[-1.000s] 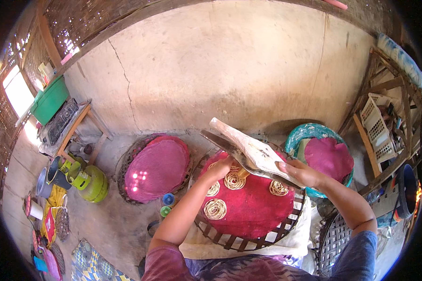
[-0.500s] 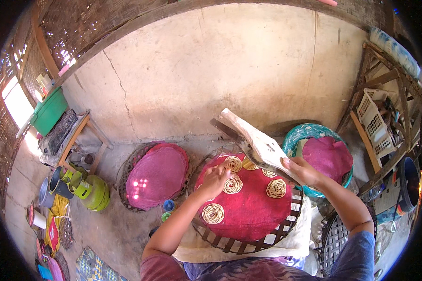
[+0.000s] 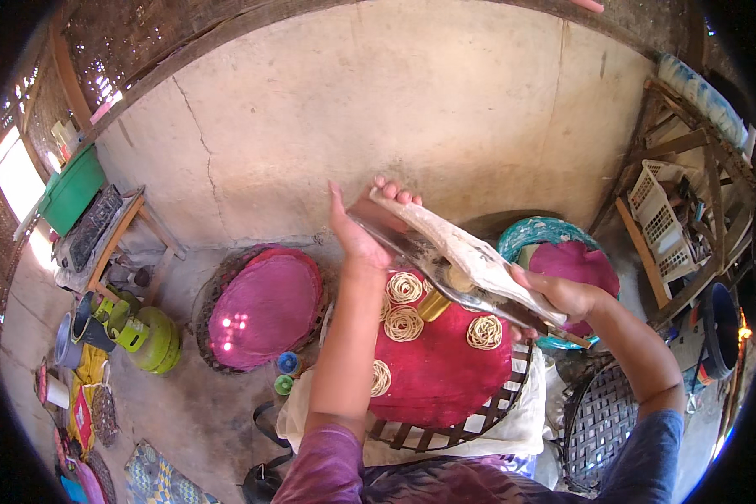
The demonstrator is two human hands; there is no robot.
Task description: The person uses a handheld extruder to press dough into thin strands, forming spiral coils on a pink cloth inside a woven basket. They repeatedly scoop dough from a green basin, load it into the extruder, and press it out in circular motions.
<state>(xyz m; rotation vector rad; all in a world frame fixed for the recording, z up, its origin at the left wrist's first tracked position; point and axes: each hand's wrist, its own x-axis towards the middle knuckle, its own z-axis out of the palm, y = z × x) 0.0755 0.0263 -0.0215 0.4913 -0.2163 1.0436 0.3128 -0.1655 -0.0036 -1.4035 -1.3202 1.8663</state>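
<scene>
A long two-armed hand press (image 3: 466, 252), with a whitish upper lever and a dark lower arm, slants above a red cloth. Below its middle hangs a brass-coloured cylinder (image 3: 433, 306). My left hand (image 3: 363, 231) is at the far left end, its fingers curled over the lever tip and thumb sticking up. At the near right end my right hand (image 3: 567, 296) grips the press, thumb on top, some fingertips showing underneath. Several pale noodle coils (image 3: 403, 323) lie on the red cloth (image 3: 445, 378), spread over a round slatted basket (image 3: 512, 395); my left forearm covers part of it.
A basket with pink cloth (image 3: 265, 311) stands left, a turquoise basket (image 3: 521, 239) to the right. Two small cups, one blue (image 3: 289, 363), sit on the floor. Green gas cylinders (image 3: 155, 340) stand farther left. At right are a wooden rack (image 3: 680, 143) and dark woven basket (image 3: 605, 420).
My left hand has gone from over the coils up to the far end of the press and closed round it. The press has come down slightly, its brass cylinder now showing more.
</scene>
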